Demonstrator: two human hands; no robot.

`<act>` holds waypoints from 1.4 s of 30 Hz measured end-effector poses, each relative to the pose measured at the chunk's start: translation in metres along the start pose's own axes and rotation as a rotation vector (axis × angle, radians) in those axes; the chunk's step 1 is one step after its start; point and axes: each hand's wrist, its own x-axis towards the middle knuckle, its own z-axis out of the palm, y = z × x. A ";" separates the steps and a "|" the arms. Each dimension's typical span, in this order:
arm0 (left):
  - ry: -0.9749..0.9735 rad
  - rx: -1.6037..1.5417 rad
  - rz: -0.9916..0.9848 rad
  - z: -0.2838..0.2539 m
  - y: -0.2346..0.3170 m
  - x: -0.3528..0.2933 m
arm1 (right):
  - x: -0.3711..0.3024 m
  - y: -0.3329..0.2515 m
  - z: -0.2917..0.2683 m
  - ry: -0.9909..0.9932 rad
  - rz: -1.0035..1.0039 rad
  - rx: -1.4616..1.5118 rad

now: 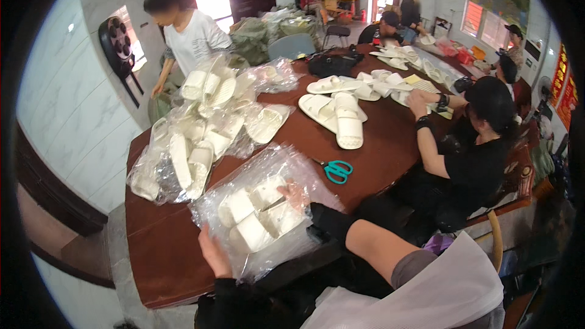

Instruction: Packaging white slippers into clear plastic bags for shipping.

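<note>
In the head view, one clear bag (292, 167) with at least two white slippers (251, 234) lies at the counter (155, 250) edge. The left hand (214, 253) has its fingers loosely extended beside it; the right hand (295, 197) bends its fingers over it, grip unclear. One pair of scissors (329, 169) lies beyond.

White slippers (251, 233) lie in a clear bag (245, 180) at the table's (161, 247) edge.

Packing workshop, by my eye | brown table (161, 250) heaped with bagged slippers (201, 159) | workers (487, 131) along it | sacks (250, 38) beyond it
</note>
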 end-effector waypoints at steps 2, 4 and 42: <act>-0.161 0.117 0.012 0.032 0.008 -0.003 | 0.013 0.035 -0.010 0.066 -0.151 -0.088; -0.275 0.211 0.033 0.086 0.046 0.008 | 0.041 0.081 -0.062 0.217 -0.184 -0.017; -0.361 0.430 -0.233 0.039 0.005 -0.001 | -0.023 -0.042 -0.128 -0.448 -0.641 -0.848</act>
